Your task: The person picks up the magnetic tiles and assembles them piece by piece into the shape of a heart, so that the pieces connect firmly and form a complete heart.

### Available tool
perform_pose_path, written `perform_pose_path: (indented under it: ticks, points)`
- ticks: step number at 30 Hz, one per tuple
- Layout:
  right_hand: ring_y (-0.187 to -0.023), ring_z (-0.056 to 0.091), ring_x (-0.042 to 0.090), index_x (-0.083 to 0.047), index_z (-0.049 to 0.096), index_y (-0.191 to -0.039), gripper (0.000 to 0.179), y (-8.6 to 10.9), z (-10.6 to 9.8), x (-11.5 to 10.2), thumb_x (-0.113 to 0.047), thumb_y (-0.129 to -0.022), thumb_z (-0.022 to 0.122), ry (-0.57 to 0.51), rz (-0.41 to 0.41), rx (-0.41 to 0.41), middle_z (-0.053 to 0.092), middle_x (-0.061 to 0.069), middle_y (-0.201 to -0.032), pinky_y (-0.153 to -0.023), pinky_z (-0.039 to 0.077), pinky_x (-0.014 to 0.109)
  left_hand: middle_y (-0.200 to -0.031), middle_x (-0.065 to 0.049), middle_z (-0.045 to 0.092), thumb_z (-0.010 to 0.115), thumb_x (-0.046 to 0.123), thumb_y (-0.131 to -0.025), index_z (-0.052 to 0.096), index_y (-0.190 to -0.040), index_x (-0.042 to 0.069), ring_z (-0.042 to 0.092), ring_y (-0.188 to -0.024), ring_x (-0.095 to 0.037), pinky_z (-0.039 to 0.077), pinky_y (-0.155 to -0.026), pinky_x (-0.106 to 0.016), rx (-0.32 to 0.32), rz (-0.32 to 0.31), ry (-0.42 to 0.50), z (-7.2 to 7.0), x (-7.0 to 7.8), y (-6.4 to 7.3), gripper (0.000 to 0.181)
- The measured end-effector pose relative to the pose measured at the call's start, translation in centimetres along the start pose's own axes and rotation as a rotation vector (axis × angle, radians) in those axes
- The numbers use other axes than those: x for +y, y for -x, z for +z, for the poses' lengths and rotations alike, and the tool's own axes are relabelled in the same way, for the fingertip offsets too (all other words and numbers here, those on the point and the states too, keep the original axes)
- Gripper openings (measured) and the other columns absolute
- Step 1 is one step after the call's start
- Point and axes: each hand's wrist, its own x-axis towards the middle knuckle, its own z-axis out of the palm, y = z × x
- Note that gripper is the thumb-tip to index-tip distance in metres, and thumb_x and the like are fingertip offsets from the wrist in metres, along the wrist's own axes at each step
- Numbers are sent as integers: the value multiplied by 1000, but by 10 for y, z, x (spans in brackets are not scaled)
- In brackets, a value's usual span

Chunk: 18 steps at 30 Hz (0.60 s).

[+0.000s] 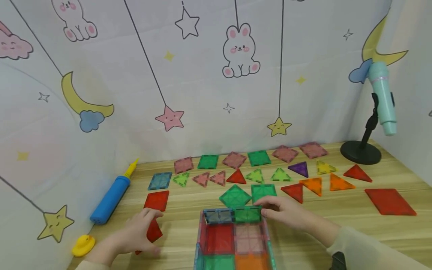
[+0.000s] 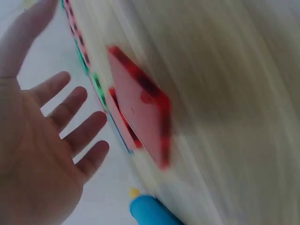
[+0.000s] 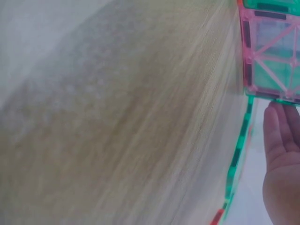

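In the head view, my left hand (image 1: 136, 233) hovers over the table at left with spread fingers, close over a red tile (image 1: 154, 230) that it partly hides. The left wrist view shows the palm and fingers (image 2: 77, 123) holding nothing, beside a red square tile (image 2: 140, 105). My right hand (image 1: 287, 212) touches the back right corner of an open box of translucent magnetic tiles, at an upright green tile (image 1: 248, 214). A bluish tile (image 1: 218, 216) stands next to it. In the right wrist view, straight fingers (image 3: 276, 129) reach the edge by a pink side tile (image 3: 276, 56).
Rows of loose square and triangular tiles lie behind the box, including a green square (image 1: 264, 192). A large red square (image 1: 390, 201) lies at right. A blue pump (image 1: 110, 200) and yellow duck (image 1: 83, 245) are at left; a toy microphone (image 1: 384, 99) stands back right.
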Motion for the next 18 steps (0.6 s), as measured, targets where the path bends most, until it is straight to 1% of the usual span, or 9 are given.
perform_pose_path:
  ticks: [2,3,5,6,8,11,14,15,18]
  points:
    - [-103,56,17,-18,61,-121,28,0,0,0,-29,-97,53,2,2,-2,59,0,-116,-82,47,28,-119,-9,46,87,41,-59,48,-123,11,44,-102,-29,40,-81,-56,-15,-70,-49,0,-13,2,81]
    - [-104,56,17,-18,61,-121,28,0,-1,0,-29,-96,53,5,4,-1,59,0,-116,-82,47,28,-118,-8,47,87,40,-59,49,-122,12,44,-100,-29,40,-80,-55,-26,-87,-59,0,-17,2,78]
    - [-104,57,18,-18,61,-121,28,1,-1,0,-30,-96,53,11,9,1,60,1,-115,-82,47,28,-118,-7,47,86,37,-62,50,-120,14,43,-100,-29,43,-78,-51,-42,-83,-49,4,-21,0,71]
    - [-104,57,18,-18,61,-121,28,1,-1,0,-30,-96,53,16,11,1,60,0,-115,-82,47,28,-118,-7,46,85,35,-64,50,-119,15,43,-100,-29,44,-78,-50,-53,-68,-34,5,-20,-3,68]
    - [-103,57,18,-19,61,-120,28,1,-1,-1,-31,-96,53,25,16,0,60,0,-114,-81,47,28,-119,-5,45,83,33,-68,51,-118,17,41,-102,-29,44,-79,-49,-68,-18,-16,10,-15,-8,61]
    - [-101,57,16,-20,61,-120,27,0,-1,-2,-31,-96,53,33,19,-8,60,-1,-113,-80,48,29,-119,-5,44,83,32,-68,52,-119,18,40,-104,-29,45,-78,-48,-46,43,-30,17,-4,-17,61]
    - [-99,57,15,-20,61,-120,27,-2,-1,-3,-31,-96,53,31,16,-14,60,-1,-112,-80,48,28,-118,-6,44,84,32,-65,52,-123,17,40,-103,-28,47,-74,-46,-16,30,-67,21,4,-25,68]
    - [-99,57,15,-20,61,-120,27,-2,-1,-3,-31,-96,53,27,14,-17,60,-1,-113,-80,48,28,-118,-7,45,85,31,-64,51,-124,16,41,-102,-27,47,-74,-46,-4,25,-80,21,5,-28,71]
    - [-101,57,15,-19,61,-120,27,-3,0,-4,-30,-96,54,18,9,-18,60,0,-114,-81,48,28,-116,-6,47,84,33,-65,49,-128,13,43,-100,-24,48,-74,-44,0,18,-92,22,6,-33,75]
